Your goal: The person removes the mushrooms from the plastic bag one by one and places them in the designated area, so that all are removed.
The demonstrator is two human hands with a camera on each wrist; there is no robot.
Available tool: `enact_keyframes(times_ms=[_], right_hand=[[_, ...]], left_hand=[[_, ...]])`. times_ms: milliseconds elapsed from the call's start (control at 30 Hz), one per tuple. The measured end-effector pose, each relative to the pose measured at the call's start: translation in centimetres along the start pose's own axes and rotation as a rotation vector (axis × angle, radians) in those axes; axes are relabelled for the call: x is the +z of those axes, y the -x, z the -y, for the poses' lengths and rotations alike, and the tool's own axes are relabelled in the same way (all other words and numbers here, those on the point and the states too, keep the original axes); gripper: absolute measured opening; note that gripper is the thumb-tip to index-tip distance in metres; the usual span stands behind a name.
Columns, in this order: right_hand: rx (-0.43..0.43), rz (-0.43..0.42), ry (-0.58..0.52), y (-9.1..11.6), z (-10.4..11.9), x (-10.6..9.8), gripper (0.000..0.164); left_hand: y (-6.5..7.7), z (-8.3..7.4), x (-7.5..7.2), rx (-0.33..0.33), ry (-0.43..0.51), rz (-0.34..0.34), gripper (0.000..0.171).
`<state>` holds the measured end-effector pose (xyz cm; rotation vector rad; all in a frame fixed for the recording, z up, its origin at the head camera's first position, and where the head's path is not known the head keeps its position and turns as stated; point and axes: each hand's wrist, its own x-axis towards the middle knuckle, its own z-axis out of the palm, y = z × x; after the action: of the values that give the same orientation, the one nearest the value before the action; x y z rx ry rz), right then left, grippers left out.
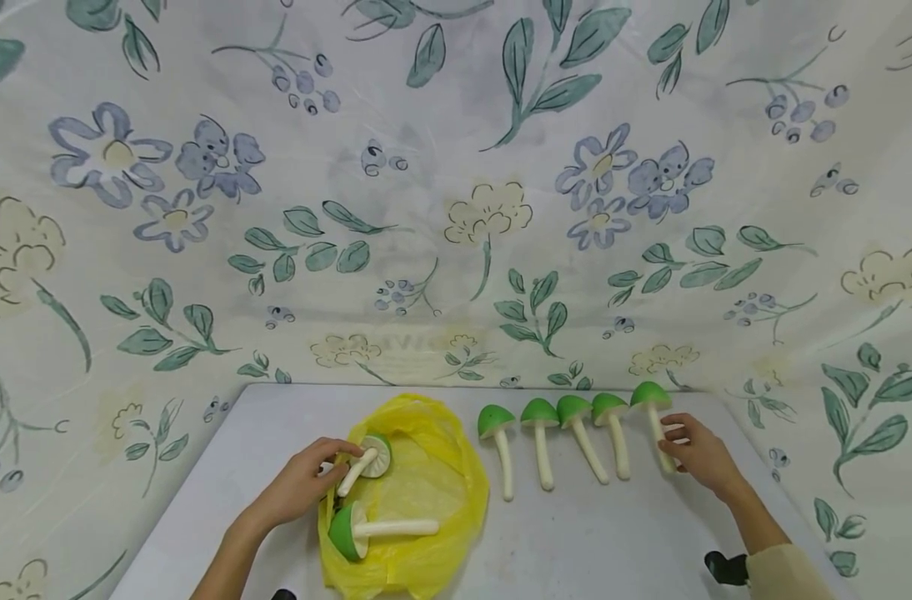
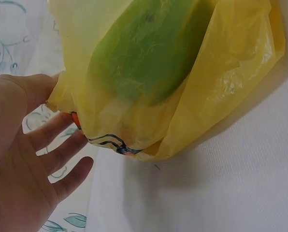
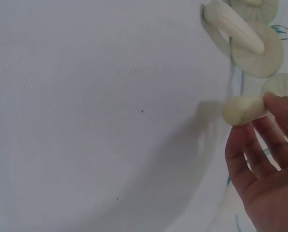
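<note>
My left hand [image 1: 302, 482] is at the left rim of a yellow plastic bag [image 1: 467, 475], pinching its edge between thumb and fingers in the left wrist view. Inside the bag lie two green-capped toy mushrooms; one mushroom [image 1: 377, 456] is right by my left fingertips, the other mushroom [image 1: 396, 527] lies sideways below it. At the right end of a row, my right hand [image 1: 699, 454] grips a mushroom [image 1: 654, 421] by its white stem. The right wrist view shows that stem's rounded end [image 3: 238, 111] between thumb and fingers.
Several more mushrooms [image 1: 540, 442] lie side by side on the white table [image 1: 561, 550], caps toward the back edge. A floral-patterned sheet [image 1: 426, 275] rises behind the table. A small black object [image 1: 726, 568] shows by the right sleeve [image 1: 786, 575].
</note>
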<state>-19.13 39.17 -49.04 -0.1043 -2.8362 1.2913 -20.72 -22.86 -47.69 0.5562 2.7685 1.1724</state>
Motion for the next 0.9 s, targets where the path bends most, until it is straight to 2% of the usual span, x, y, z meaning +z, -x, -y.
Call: enact_keyframes(times_ms=[467, 900], right_hand=[[-0.021, -0.002, 0.056, 0.62, -0.35, -0.43, 0.026], [0.005, 0.027, 0.082, -0.12, -0.76, -0.02, 0.024]], left_hand=[[0.08, -0.37, -0.03, -0.006, -0.007, 0.007, 0.024], [0.16, -0.16, 0.0, 0.008, -0.006, 0.0, 0.025]])
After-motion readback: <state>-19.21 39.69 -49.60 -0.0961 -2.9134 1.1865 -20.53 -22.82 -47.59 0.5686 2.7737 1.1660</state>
